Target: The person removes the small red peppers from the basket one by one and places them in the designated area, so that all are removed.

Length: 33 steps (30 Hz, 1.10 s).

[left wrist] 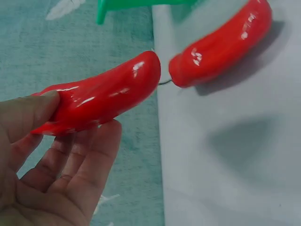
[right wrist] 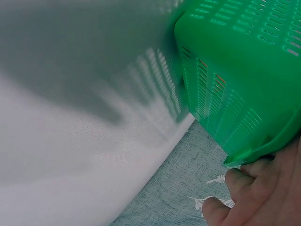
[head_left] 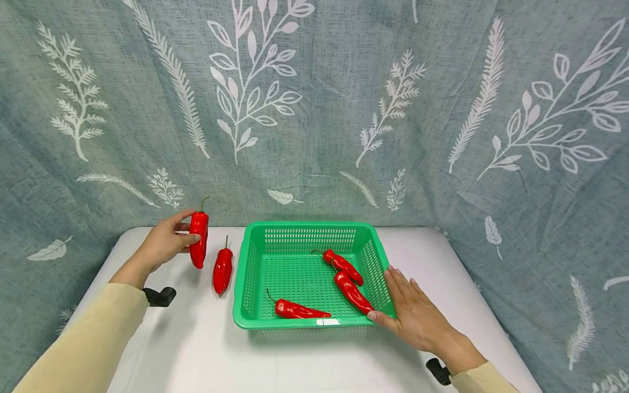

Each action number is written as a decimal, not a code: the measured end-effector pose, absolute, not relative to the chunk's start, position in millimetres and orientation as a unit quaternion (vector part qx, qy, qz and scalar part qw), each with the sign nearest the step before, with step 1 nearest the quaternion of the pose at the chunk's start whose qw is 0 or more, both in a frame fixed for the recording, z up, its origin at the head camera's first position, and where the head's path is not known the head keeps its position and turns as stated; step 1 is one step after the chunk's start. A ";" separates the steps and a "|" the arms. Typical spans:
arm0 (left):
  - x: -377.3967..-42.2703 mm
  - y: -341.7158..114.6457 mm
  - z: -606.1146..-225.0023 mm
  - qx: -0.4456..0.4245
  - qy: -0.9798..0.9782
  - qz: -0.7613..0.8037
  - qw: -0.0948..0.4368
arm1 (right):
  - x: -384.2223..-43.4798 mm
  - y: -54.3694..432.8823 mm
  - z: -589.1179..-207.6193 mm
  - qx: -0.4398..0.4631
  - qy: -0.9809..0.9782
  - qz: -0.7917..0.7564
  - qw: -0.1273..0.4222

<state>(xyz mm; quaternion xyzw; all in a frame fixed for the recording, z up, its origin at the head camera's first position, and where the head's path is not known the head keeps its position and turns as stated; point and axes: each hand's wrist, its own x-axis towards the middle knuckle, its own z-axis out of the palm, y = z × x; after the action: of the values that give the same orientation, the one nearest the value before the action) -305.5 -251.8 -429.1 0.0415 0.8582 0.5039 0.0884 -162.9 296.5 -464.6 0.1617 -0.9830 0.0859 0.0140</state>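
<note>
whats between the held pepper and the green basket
Another red pepper lies between the held pepper and the green basket, as the head view shows.

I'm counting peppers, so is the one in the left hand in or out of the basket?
Out: the left hand holds that red pepper left of the green basket, another pepper between them.

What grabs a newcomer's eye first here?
The green basket mid-table, with three red peppers inside. To its left, the left hand holds up a fourth pepper, with a fifth pepper lying between that hand and the basket. The right hand touches the basket's right side.
</note>
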 end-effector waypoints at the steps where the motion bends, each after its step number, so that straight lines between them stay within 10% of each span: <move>1: -305.9 -253.4 -432.0 0.038 0.859 0.502 0.093 | -162.9 296.5 -464.7 0.162 -0.983 0.086 0.013; 33: -306.5 -260.8 -494.9 -0.025 0.878 0.449 0.164 | -163.4 297.8 -466.9 0.163 -0.983 0.083 0.017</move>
<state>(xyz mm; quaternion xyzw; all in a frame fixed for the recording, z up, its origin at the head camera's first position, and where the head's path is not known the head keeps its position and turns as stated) -306.5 -260.8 -494.9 -0.0247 0.8781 0.4489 0.1637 -163.4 297.8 -466.9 0.1627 -0.9830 0.0829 0.0166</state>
